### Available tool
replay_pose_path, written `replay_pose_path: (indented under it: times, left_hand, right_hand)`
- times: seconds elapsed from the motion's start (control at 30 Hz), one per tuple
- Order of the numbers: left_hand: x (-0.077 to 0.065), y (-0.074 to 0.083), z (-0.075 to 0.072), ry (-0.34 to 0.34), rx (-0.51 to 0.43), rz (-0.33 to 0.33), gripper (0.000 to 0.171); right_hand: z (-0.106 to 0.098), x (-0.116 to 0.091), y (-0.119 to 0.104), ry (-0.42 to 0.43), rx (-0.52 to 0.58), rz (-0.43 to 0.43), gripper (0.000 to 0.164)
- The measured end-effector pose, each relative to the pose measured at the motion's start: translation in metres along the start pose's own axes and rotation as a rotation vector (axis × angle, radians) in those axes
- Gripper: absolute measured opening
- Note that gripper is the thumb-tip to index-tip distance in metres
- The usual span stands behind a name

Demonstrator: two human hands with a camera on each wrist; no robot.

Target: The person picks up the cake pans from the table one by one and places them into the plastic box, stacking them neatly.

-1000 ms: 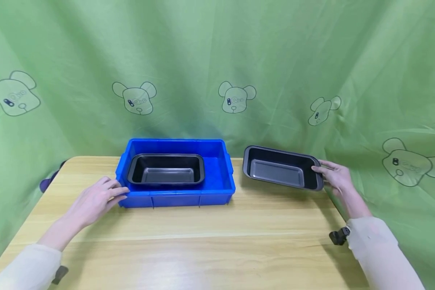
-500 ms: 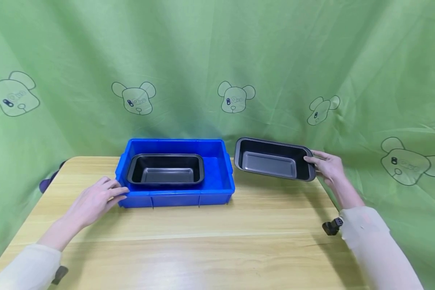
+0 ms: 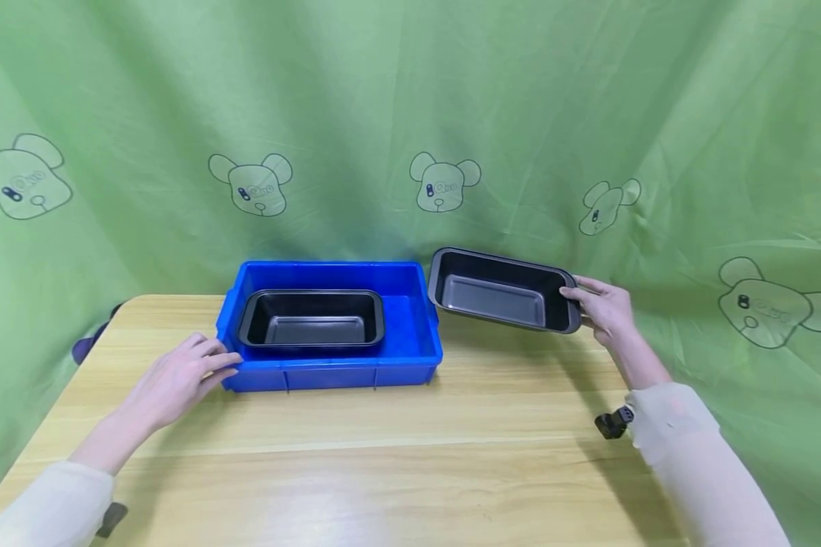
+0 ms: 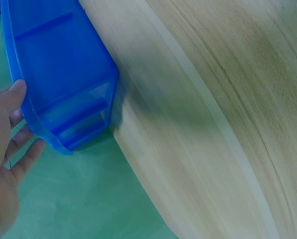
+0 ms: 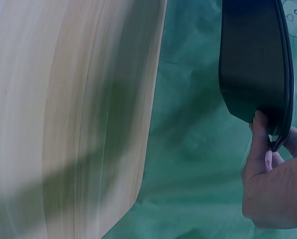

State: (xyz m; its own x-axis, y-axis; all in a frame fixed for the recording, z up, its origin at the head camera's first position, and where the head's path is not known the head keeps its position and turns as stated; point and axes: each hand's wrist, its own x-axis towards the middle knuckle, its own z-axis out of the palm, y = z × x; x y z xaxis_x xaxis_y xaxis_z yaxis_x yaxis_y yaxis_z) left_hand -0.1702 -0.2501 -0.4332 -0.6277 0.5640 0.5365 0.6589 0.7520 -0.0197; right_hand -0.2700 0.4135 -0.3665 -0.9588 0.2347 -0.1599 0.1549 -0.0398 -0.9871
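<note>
In the head view my right hand [image 3: 603,308] pinches the right end of a black loaf pan [image 3: 496,296], thumb inside the rim and fingers beneath. The pan hangs above the table, slightly tilted, its left end near the right edge of a blue plastic crate [image 3: 362,377]. A second black loaf pan [image 3: 312,319] lies in the left part of that crate. My left hand [image 3: 181,376] holds the crate's front left corner; the left wrist view shows thumb and fingers at its rim [image 4: 26,107]. From below, the right wrist view shows the held pan's underside [image 5: 253,55].
The wooden table [image 3: 383,463] stretches in front of the crate. Behind it hangs a green curtain [image 3: 356,114] printed with bear heads. Dark wrist cameras [image 3: 613,422] sit at the sleeves, and a purple object [image 3: 85,346] peeks past the table's left edge.
My right hand has carried the loaf pan left and slightly upward, closer to the crate. The left hand, the crate and the pan inside it have stayed put.
</note>
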Motion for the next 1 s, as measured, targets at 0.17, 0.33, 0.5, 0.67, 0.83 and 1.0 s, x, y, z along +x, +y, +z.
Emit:
replay_pose_path:
  times: [0.17,0.33,0.5,0.67,0.83,1.0]
  left_hand:
    - [0.000,0.001,-0.001,0.000,-0.002,-0.007,0.028]
    - [0.000,0.001,-0.001,-0.016,0.005,-0.018,0.028]
    - [0.000,0.001,-0.001,-0.009,0.004,-0.010,0.028]
    - [0.000,0.001,-0.001,-0.007,0.006,-0.006,0.029]
    - [0.000,0.001,-0.001,-0.011,0.007,-0.010,0.029]
    - [0.000,0.002,-0.002,-0.008,0.002,-0.014,0.029]
  right_hand:
    - [0.010,-0.001,-0.002,-0.003,-0.006,-0.013,0.029]
    - [0.020,-0.004,-0.003,-0.006,-0.026,-0.018,0.030]
    - [0.030,-0.004,-0.005,-0.021,-0.026,-0.022,0.031]
    - [0.042,-0.006,-0.006,-0.027,-0.027,-0.019,0.034]
    - [0.055,-0.007,-0.008,-0.029,-0.054,-0.018,0.059]
    - [0.066,-0.008,-0.008,-0.036,-0.059,-0.017,0.066]
